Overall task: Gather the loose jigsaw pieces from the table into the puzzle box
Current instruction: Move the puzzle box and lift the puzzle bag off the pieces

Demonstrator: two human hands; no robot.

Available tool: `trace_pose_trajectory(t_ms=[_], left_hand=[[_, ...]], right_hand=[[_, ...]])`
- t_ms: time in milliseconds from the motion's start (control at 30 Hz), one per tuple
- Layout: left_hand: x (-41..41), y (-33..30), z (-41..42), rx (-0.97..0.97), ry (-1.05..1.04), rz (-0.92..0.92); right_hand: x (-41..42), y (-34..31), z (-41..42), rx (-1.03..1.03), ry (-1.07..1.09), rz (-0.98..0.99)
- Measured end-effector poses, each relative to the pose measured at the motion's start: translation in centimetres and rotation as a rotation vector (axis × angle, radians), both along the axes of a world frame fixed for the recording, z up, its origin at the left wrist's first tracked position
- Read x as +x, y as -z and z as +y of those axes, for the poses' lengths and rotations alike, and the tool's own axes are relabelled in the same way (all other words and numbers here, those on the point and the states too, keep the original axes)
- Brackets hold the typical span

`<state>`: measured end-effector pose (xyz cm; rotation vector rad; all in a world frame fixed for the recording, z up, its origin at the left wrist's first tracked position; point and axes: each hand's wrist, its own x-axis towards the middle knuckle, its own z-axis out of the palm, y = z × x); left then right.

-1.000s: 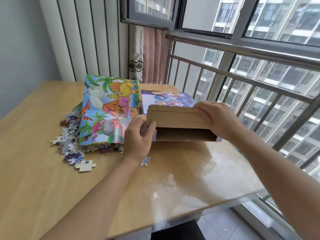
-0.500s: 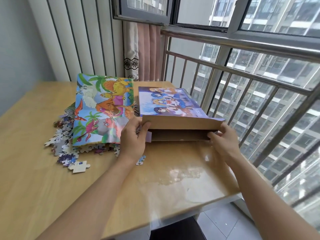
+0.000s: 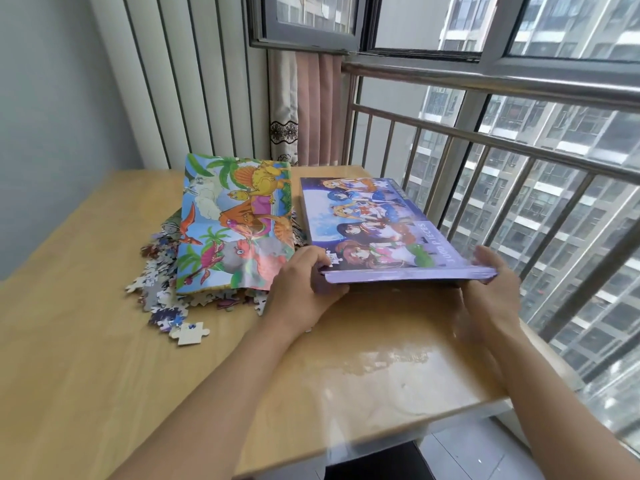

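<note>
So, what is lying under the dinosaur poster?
Loose jigsaw pieces stick out from under the dinosaur poster along its left and near edges, on the table. The poster hides whatever lies beneath its middle.

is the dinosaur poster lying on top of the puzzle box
No, the dinosaur poster lies beside the puzzle box, draped over the pile of loose jigsaw pieces on the table.

Puzzle box [image 3: 374,233]: flat, purple-edged, cartoon-girl artwork on lid, "PIECES" printed along one side; lies on the surface by the railing. Loose jigsaw pieces [image 3: 162,292]: heaped left of the box, mostly under a dinosaur sheet; one pale piece [image 3: 189,333] lies apart, face down.
</note>
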<state>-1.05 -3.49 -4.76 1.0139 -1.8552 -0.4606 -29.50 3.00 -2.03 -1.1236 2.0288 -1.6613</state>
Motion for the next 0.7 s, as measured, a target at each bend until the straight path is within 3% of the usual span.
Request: trace_pose_trajectory(t_ms=[133, 267, 400, 467, 567, 633, 700], left_hand=[[-0.7, 0.0, 0.3, -0.038, -0.051, -0.022], [0.4, -0.7, 0.8, 0.15, 0.094, -0.041], [3.7, -3.8, 1.3, 0.361, 0.261, -0.036], [5.8, -6.0, 1.1, 0.258, 0.023, 0.17], [10.6, -7.1, -0.3, -0.004, -0.593, 0.354], [14.0, -5.8, -1.3, 0.12, -0.733, 0.367], [16.6, -3.7, -1.9, 0.285, -0.696, 0.333]], right_hand=[[2.8, -2.3, 2.6, -0.286, 0.082, 0.213], [7.9, -5.2, 4.0, -0.423, -0.125, 0.499], [14.7, -8.0, 1.1, -0.196, -0.532, 0.301], [17.3, -8.6, -1.7, -0.029, -0.64, 0.281], [20.2, -8.7, -6.7, 0.259, -0.722, 0.219], [21.4, -8.2, -10.0, 0.319, -0.684, 0.125], [22.3, -7.7, -12.6, 0.327, -0.608, -0.02]])
